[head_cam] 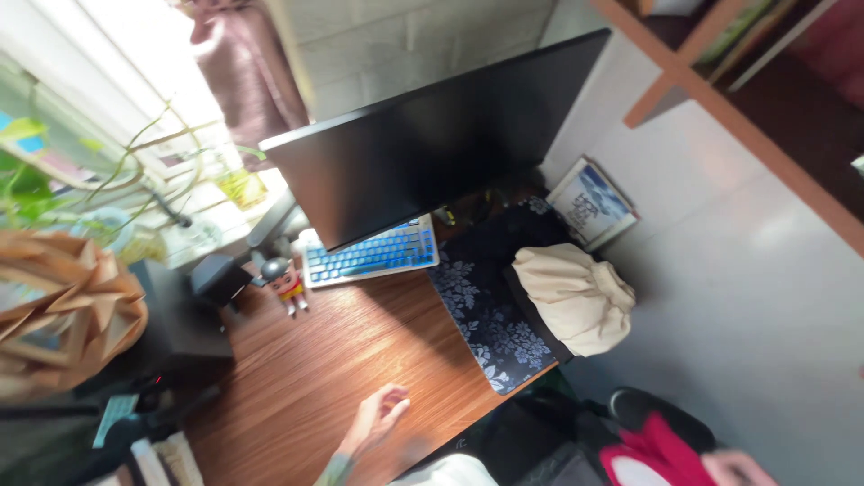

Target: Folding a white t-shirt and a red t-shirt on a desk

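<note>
My left hand (pixel 373 418) hovers over the front part of a brown wooden desk (pixel 315 378), fingers loosely apart and holding nothing. It touches no object. Nearest to it are a dark floral desk mat (pixel 486 315) to the right and a small toy figure (pixel 286 281) further back. A keyboard with blue and white keys (pixel 369 254) lies under a large dark monitor (pixel 432 144). My right hand is not visible; a blurred skin-coloured shape (pixel 738 468) at the bottom right edge cannot be identified.
A cream cloth bundle (pixel 576 297) rests on the mat's right end. A framed picture (pixel 591 202) leans against the wall. A folded-paper lamp (pixel 63 306), plants (pixel 36 180) and black boxes (pixel 189 324) crowd the left. A red, black and white item (pixel 643 450) lies below the desk.
</note>
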